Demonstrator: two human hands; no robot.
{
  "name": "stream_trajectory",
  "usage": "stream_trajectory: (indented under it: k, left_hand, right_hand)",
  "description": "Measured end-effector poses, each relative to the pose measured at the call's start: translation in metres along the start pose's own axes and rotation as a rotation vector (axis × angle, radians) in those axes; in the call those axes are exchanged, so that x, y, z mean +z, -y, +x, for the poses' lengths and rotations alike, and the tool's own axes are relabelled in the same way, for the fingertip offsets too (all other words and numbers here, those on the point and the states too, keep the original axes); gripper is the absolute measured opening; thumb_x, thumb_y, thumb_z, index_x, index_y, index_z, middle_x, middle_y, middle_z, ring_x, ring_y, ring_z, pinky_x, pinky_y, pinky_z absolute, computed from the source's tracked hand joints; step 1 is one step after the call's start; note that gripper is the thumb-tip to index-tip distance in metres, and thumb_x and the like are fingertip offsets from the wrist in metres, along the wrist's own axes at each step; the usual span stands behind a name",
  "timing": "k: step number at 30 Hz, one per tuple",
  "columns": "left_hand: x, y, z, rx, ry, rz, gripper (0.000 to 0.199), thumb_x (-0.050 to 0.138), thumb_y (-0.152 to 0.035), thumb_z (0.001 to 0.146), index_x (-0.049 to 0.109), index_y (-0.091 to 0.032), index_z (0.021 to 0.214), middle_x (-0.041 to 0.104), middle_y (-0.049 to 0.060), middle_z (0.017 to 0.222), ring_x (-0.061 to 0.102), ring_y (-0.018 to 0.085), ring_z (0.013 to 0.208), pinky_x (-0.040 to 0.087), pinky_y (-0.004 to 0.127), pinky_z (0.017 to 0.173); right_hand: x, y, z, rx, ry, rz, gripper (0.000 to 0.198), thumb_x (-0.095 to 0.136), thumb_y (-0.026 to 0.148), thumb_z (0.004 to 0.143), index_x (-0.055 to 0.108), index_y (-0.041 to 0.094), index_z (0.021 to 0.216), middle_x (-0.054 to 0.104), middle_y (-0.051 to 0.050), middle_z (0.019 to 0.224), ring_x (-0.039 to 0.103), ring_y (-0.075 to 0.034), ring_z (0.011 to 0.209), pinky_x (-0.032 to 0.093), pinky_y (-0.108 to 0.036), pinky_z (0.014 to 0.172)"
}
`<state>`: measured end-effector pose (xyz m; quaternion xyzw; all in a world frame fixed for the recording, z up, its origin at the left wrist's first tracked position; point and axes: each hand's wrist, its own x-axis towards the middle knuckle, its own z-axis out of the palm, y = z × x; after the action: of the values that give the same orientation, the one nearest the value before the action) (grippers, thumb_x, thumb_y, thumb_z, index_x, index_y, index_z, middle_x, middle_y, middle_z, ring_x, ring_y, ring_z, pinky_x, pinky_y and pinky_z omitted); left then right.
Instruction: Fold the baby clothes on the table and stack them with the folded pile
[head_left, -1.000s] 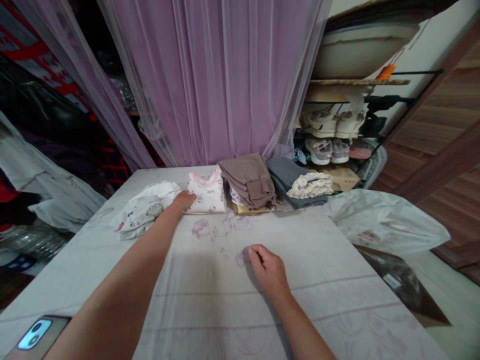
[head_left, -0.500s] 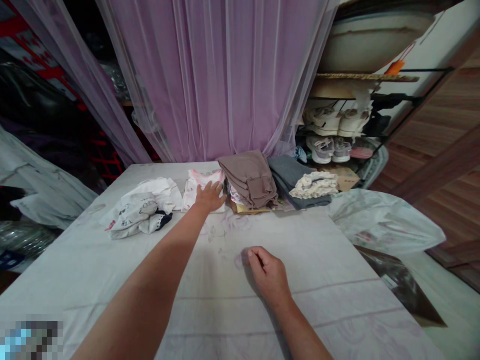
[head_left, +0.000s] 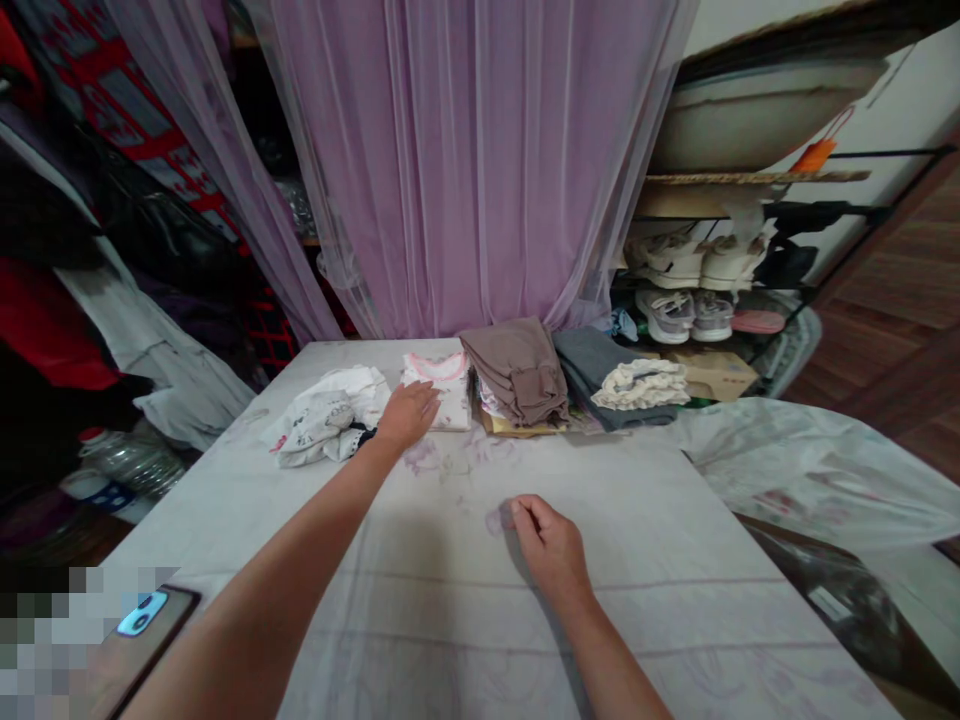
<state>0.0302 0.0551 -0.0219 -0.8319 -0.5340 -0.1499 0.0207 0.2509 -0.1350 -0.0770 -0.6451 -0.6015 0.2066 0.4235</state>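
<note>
My left hand (head_left: 409, 412) is stretched forward with its fingers extended over the left part of a folded white shirt (head_left: 448, 392) with a pink neckline. To the left of that hand lies a crumpled heap of white clothes (head_left: 322, 420), partly with dark print. Right of the shirt, folded brown trousers (head_left: 517, 370) rest on top of a stack of folded clothes. Near the middle of the sheet-covered surface (head_left: 450, 540), my right hand (head_left: 551, 540) is curled with thumb against fingers. No object shows in it.
Dark grey folded clothing (head_left: 581, 365) with a cream ruffled item (head_left: 643, 384) lies at the far right. Behind hangs a purple curtain (head_left: 465, 170). A shoe rack with sneakers (head_left: 667, 260) stands right, beside a plastic bag (head_left: 817, 460). A phone (head_left: 146, 640) is at lower left.
My left hand has shifted left across the white shirt, uncovering more of its right part. The right hand stays in about the same place. The view has turned slightly left.
</note>
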Motion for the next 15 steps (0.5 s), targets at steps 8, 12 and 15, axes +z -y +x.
stream_trajectory:
  k: [8, 12, 15]
  left_hand:
    - [-0.054, 0.079, -0.078, -0.499, -0.089, 0.24, 0.053, 0.054, -0.042, 0.083, 0.053, -0.014, 0.128, 0.046, 0.019, 0.142, 0.037, 0.035, 0.134, 0.024, 0.052, 0.11]
    - [-0.079, 0.092, -0.09, -0.715, -0.153, 0.016, 0.038, 0.036, -0.036, 0.092, 0.064, -0.016, 0.109, 0.068, 0.015, 0.108, 0.061, 0.031, 0.106, 0.044, 0.043, 0.091]
    - [-0.098, 0.072, -0.09, -0.728, -0.453, -0.295, 0.037, 0.036, -0.038, 0.092, 0.064, -0.017, 0.104, 0.07, 0.008, 0.097, 0.063, 0.025, 0.097, 0.048, 0.033, 0.082]
  right_hand:
    - [0.004, -0.006, 0.003, 0.02, -0.001, 0.016, 0.04, 0.041, 0.049, 0.086, 0.069, 0.021, 0.081, 0.07, -0.003, 0.066, 0.062, -0.016, 0.06, 0.043, -0.023, 0.061]
    - [0.003, -0.004, 0.002, -0.001, -0.001, -0.018, 0.041, 0.039, 0.048, 0.087, 0.068, 0.02, 0.081, 0.07, -0.003, 0.066, 0.062, -0.016, 0.061, 0.042, -0.024, 0.061]
    - [0.003, -0.004, 0.002, -0.022, -0.011, -0.029, 0.041, 0.038, 0.048, 0.086, 0.068, 0.02, 0.08, 0.069, -0.003, 0.066, 0.061, -0.017, 0.061, 0.042, -0.024, 0.062]
